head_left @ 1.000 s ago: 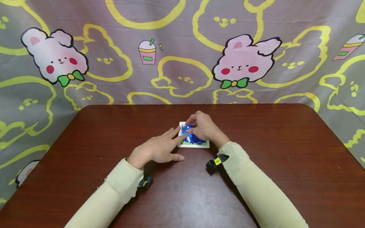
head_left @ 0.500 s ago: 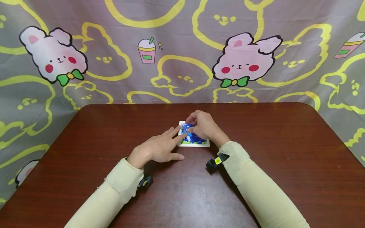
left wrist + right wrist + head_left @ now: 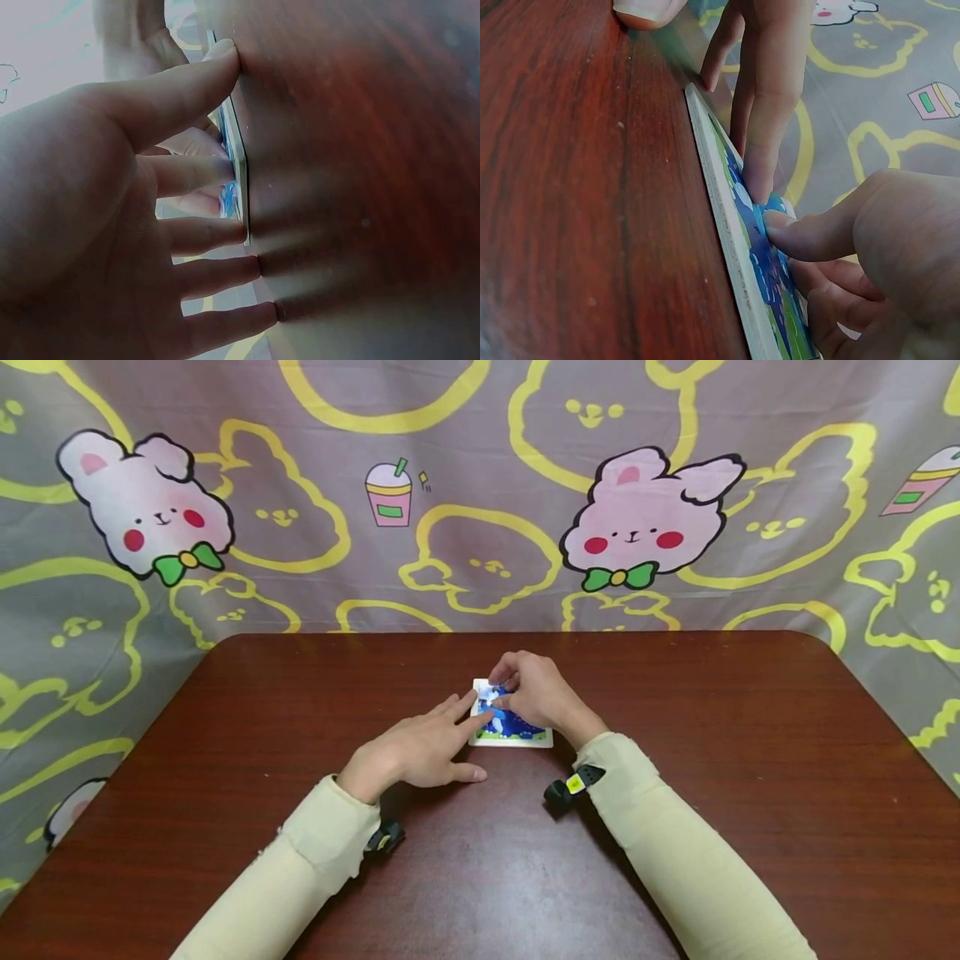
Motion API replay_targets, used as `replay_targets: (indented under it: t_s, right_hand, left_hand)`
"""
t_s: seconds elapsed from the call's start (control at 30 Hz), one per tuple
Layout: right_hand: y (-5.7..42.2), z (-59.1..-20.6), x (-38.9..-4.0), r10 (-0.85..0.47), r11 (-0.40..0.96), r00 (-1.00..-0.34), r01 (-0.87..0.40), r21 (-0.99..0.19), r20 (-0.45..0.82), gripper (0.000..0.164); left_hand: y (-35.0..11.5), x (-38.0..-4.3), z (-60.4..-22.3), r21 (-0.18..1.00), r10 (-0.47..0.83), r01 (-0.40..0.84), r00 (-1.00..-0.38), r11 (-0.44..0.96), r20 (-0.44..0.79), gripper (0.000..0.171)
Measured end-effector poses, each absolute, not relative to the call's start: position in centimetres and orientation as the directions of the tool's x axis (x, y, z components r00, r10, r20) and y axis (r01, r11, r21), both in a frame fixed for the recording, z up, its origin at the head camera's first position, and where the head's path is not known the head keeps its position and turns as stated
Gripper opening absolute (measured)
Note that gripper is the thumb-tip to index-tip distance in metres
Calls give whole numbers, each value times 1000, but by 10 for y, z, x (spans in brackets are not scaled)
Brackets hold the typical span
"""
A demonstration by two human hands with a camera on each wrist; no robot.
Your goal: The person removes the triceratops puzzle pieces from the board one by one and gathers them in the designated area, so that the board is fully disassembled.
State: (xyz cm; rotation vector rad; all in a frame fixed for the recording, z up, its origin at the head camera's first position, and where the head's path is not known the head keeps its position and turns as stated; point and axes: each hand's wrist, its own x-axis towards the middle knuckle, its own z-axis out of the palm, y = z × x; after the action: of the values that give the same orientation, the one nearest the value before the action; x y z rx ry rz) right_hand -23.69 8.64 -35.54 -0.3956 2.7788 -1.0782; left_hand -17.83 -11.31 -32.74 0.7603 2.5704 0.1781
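Observation:
A small square dinosaur puzzle (image 3: pixel 514 732), blue and green inside a white frame, lies flat on the brown table. My left hand (image 3: pixel 420 750) is spread at its left side. Its index fingertip presses on the picture, the middle finger meets the frame's edge, and the thumb and other fingertips rest on the wood. Over the puzzle's far part, my right hand (image 3: pixel 538 695) has its thumb and curled fingers pinching a puzzle piece (image 3: pixel 489 692) at the far left corner, which looks pale. The right thumb (image 3: pixel 786 229) almost meets the left index finger. My right hand hides much of the picture.
The table (image 3: pixel 480 877) has rounded far corners and a glossy top. A grey curtain (image 3: pixel 465 468) with yellow outlines and pink rabbit faces hangs right behind it. Black wrist cameras sit at both cuffs, the right one (image 3: pixel 561 795) low over the table.
The puzzle's far left corner, blue half a second ago, now looks pale under the right fingers. Both hands hold nearly the same place.

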Motion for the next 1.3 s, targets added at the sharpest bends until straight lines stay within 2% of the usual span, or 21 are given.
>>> replay_targets:
  t_s: [0.47,1.3]
  right_hand:
    - [86,-358,-236,-303,694,-953,-209,-689,-16,34]
    - [87,-359,-238,-308,727,-951,-210,-654,-38,29]
  left_hand:
    - [-113,-177,-328,244,539,481,-747,842,-389,86]
    - [-112,-178,-328,236,547,494,-741,837,-389,86]
